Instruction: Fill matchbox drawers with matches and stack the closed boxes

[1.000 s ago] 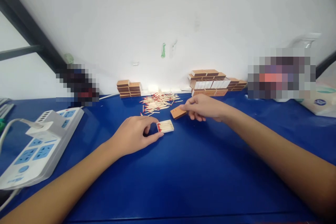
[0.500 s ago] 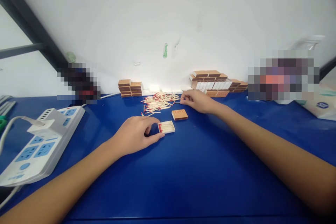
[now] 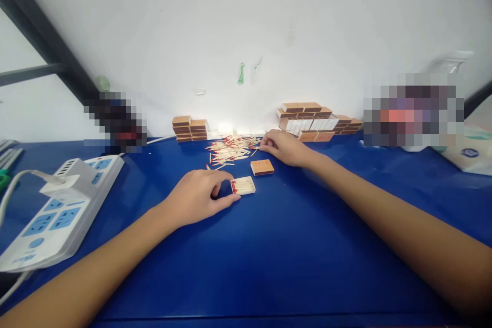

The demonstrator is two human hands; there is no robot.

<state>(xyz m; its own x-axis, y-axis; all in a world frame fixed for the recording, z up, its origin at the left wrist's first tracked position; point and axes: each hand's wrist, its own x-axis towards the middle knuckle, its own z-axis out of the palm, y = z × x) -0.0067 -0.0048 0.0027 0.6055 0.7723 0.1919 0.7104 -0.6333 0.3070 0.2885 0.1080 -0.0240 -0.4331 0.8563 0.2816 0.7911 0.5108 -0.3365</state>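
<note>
My left hand [image 3: 200, 196] rests on the blue table [image 3: 269, 246] with thumb and fingers pinched on the left end of an open matchbox tray [image 3: 243, 185] filled with red-tipped matches. An orange matchbox sleeve [image 3: 262, 167] lies loose just behind the tray. My right hand [image 3: 282, 146] reaches to the right edge of a loose heap of matches [image 3: 230, 148], its fingers curled in a pinch at the matches; what they hold is too small to make out.
Stacks of orange matchboxes [image 3: 190, 129] stand against the white wall, with a bigger stack [image 3: 315, 120] of boxes and white trays to the right. A white power strip [image 3: 57, 210] with a plugged cable lies at the left. A packet [image 3: 471, 156] sits far right.
My right hand set the orange sleeve down behind the tray and moved back to the heap of matches. My left hand stayed on the tray.
</note>
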